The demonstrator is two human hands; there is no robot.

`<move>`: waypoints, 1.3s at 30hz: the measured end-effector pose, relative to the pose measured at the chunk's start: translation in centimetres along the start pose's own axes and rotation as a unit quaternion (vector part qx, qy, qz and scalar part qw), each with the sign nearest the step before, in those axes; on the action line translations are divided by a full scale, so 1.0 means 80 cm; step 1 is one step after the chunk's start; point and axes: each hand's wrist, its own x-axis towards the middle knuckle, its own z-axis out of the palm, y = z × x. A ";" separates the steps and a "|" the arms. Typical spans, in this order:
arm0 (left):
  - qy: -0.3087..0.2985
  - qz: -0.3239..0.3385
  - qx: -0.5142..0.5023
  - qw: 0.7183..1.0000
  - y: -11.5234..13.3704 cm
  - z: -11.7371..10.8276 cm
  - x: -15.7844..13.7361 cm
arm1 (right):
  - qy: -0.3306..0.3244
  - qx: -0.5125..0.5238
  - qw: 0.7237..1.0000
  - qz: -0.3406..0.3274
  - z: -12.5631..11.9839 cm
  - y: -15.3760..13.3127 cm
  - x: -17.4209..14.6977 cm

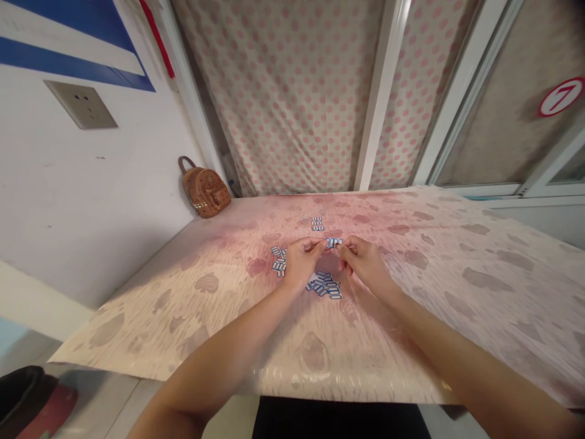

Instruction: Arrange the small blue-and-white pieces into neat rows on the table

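My left hand [302, 255] and my right hand [363, 259] meet over the middle of the table, both with fingers pinched. Between the fingertips is a small flat blue-and-white striped piece [334, 242], gripped from both sides. A loose pile of similar pieces [328, 286] lies nearer to me, below the hands. More striped pieces [278, 261] are beside my left hand, partly covered by it. Farther back sits a neat block of striped pieces [317, 224], set in rows. Their exact kind is too small to make out.
A patterned cloth [457, 292] covers the table. At its back left corner a small brown backpack [208, 190] leans by the wall. Behind hangs a polka-dot curtain [292, 103] at framed glass doors. A dark and red bin-like container [41, 402] stands on the floor at left.
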 end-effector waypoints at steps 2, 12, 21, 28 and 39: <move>-0.001 -0.002 -0.003 1.000 0.001 0.001 -0.001 | -0.001 0.007 1.000 0.003 0.001 0.000 0.000; 0.015 0.002 0.009 1.000 0.006 -0.007 0.006 | -0.040 0.029 0.999 -0.003 0.003 0.013 0.004; 0.094 -0.010 -0.029 0.995 0.011 -0.037 0.034 | -0.236 -0.184 0.921 -0.249 0.027 0.027 -0.005; 0.075 -0.007 -0.035 0.997 0.010 -0.035 0.033 | -0.246 -0.281 0.882 -0.287 0.038 0.034 -0.010; 0.067 -0.024 -0.040 0.997 0.007 -0.033 0.034 | -0.255 -0.300 0.868 -0.302 0.037 0.023 -0.012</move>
